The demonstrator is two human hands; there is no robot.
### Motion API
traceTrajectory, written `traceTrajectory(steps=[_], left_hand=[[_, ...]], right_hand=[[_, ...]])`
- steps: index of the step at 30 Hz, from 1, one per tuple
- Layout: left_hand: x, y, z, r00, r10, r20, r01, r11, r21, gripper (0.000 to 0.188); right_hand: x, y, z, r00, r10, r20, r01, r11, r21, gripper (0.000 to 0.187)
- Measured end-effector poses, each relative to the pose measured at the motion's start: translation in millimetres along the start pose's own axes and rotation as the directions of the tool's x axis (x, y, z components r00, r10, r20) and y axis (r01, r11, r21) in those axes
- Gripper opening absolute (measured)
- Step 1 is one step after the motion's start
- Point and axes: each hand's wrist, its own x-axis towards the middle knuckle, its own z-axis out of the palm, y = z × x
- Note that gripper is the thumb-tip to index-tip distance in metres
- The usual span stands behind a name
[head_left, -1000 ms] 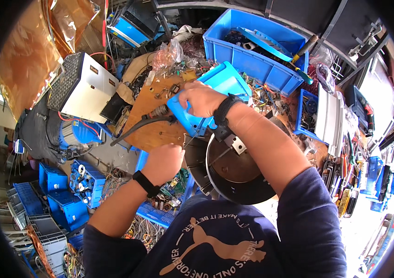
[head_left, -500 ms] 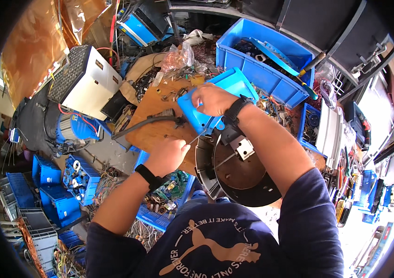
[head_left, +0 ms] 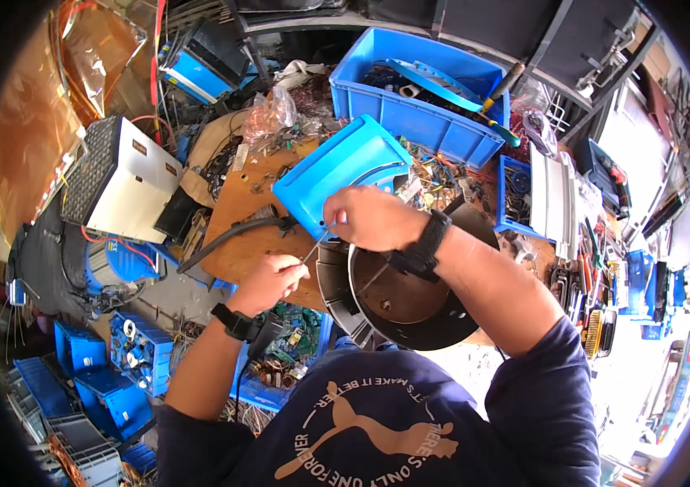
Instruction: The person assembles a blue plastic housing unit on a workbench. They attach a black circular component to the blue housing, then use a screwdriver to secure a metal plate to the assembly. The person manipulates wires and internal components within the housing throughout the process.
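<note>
My left hand (head_left: 265, 284) is closed around a thin metal rod (head_left: 317, 246) that looks like a screwdriver shaft. The rod's far end meets the near corner of a bright blue plastic cover (head_left: 312, 174). At that corner my right hand (head_left: 377, 219) has its fingers curled, gripping the cover's edge. Below my right forearm stands a wide, dark, round drum (head_left: 410, 304) with a ribbed grey side and a brown inner face. A dark handle-like piece (head_left: 267, 334) shows beside my left wrist; whether it joins the rod I cannot tell.
A wooden board (head_left: 227, 243) lies under the cover, with a black hose (head_left: 219, 250) across it. Behind stands a large blue crate (head_left: 434, 122) of parts. A white box-shaped unit (head_left: 134, 174) is at the left; a crate of circuit boards (head_left: 292, 349) sits below my left hand.
My right hand has shifted from the top of the blue cover to its near corner. The cover is turned and more of its face shows. The whole view has swung slightly.
</note>
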Motion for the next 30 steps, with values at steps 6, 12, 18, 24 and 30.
traceTrajectory(steps=[6, 12, 18, 24, 30], left_hand=[[9, 12, -21, 0.985, 0.05, 0.167, -0.088, 0.97, 0.229, 0.021], [-7, 21, -14, 0.997, 0.025, 0.074, -0.031, 0.996, 0.08, 0.02], [-8, 61, 21, 0.972, 0.195, -0.129, -0.209, 0.971, -0.113, 0.019], [6, 77, 52, 0.964, 0.206, -0.168, -0.248, 0.924, -0.291, 0.018], [23, 92, 13, 0.709, 0.662, -0.242, -0.492, 0.71, 0.503, 0.023]], right_hand=[[-31, -5, -8, 0.998, 0.041, -0.051, -0.037, 0.996, 0.085, 0.014], [-50, 10, -13, 0.991, 0.107, -0.078, -0.094, 0.983, 0.161, 0.012], [-40, -14, 0, 0.959, 0.203, -0.199, -0.118, 0.922, 0.369, 0.018], [-27, -26, 5, 0.871, 0.427, -0.245, -0.2, 0.761, 0.617, 0.02], [-27, 9, -28, 0.956, 0.284, 0.073, -0.293, 0.921, 0.255, 0.021]])
